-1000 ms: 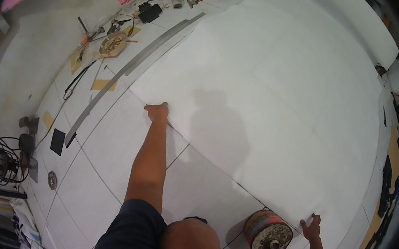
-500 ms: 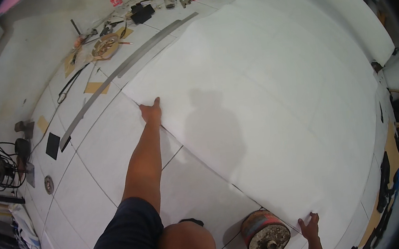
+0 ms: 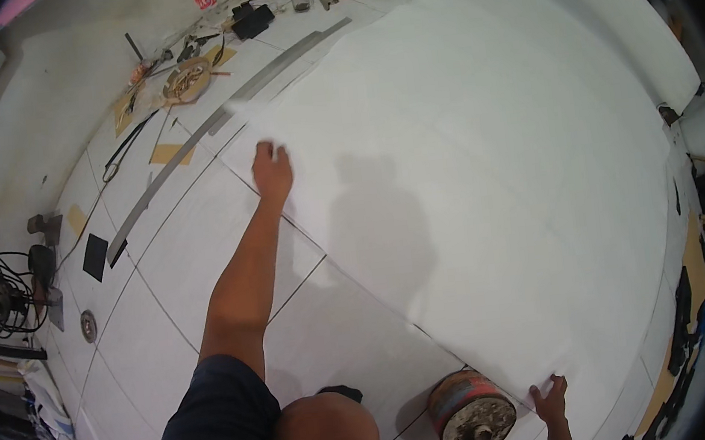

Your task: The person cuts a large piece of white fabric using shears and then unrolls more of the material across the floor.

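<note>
A large white sheet [image 3: 504, 187] covers the floor in front of me, with my shadow across it. At its left edge my left hand [image 3: 273, 174] is closed, its bent fingers pinching the sheet's edge. The sheet's far left corner looks raised and blurred. Farther right, along the near edge, rests my right hand [image 3: 550, 401]. Its thumb and fingers are apart and touch the sheet near a small pucker. A worn red cylinder [image 3: 473, 413] with a dirty, crusted end stands beside that edge, left of my right hand.
A long grey metal strip [image 3: 213, 123] lies past the sheet's left side. Beyond it are scissors [image 3: 118, 159], a round tray of small parts [image 3: 186, 81] and loose tools. A black fan [image 3: 4, 295] stands far left. My bent knee [image 3: 328, 437] is close to me. A white roll [image 3: 606, 17] borders the far right.
My left hand has moved forward and its fingers have closed. The sheet's left corner has shifted away from me, uncovering more tile. My right hand and the cylinder have hardly moved.
</note>
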The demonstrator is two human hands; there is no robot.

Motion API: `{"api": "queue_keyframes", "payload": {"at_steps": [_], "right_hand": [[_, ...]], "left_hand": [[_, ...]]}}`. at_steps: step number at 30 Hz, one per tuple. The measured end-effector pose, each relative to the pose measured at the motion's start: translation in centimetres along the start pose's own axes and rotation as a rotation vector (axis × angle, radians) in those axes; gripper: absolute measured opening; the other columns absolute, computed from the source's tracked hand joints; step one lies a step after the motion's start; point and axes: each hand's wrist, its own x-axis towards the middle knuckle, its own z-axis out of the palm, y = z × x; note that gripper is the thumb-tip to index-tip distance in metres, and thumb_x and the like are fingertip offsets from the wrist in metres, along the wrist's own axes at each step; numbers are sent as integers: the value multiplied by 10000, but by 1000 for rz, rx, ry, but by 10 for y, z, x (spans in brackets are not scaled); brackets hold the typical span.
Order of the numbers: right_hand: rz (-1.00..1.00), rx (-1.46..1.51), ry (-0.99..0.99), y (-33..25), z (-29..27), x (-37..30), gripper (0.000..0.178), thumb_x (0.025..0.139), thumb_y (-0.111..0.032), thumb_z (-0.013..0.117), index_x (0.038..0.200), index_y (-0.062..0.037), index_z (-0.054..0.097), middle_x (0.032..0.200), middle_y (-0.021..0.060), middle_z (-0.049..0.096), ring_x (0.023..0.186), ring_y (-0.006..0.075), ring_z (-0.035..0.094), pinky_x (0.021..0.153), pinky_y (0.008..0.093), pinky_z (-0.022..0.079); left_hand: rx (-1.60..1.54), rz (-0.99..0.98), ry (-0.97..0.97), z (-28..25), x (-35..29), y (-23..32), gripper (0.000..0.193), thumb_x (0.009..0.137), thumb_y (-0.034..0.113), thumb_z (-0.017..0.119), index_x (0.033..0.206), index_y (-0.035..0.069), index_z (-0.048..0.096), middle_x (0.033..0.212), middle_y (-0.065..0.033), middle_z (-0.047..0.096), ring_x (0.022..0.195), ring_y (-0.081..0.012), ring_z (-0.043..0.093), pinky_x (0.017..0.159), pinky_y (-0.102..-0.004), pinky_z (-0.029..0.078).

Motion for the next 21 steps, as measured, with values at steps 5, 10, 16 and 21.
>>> {"api": "queue_keyframes", "payload": {"at_steps": [5, 10, 16, 21], "right_hand": [[-46, -4, -36, 2, -2, 0, 745, 801, -331, 742, 1299, 67, 356, 1397, 321, 295, 1347, 474, 289, 1075, 502, 350], [14, -6, 36, 12, -6, -5, 762, 798, -328, 746, 1319, 62, 349, 1407, 325, 289, 1361, 464, 270, 1092, 492, 326], [-36, -41, 84, 16, 2, -3, 688, 805, -307, 744, 1263, 46, 372, 1321, 275, 361, 1255, 432, 377, 1044, 481, 364], [-24, -27, 71, 7, -1, -3, 685, 801, -303, 748, 1258, 46, 376, 1311, 271, 370, 1243, 428, 388, 1033, 479, 373]], "left_hand": [[-411, 294, 86, 6, 30, 132, 368, 884, 142, 642, 1155, -27, 459, 1005, -221, 637, 924, -284, 645, 783, -376, 499], [-903, 31, -61, -52, 35, 188, 535, 853, 141, 669, 1282, -42, 408, 1079, -185, 607, 865, -157, 574, 751, -298, 478], [-314, -416, -20, -17, 2, 1, 304, 811, 180, 685, 988, -41, 574, 770, -124, 625, 638, -202, 592, 576, -329, 499], [-216, -587, -32, -3, -14, -59, 285, 781, 232, 724, 772, -16, 584, 687, -121, 596, 555, -210, 567, 511, -356, 489]]}}
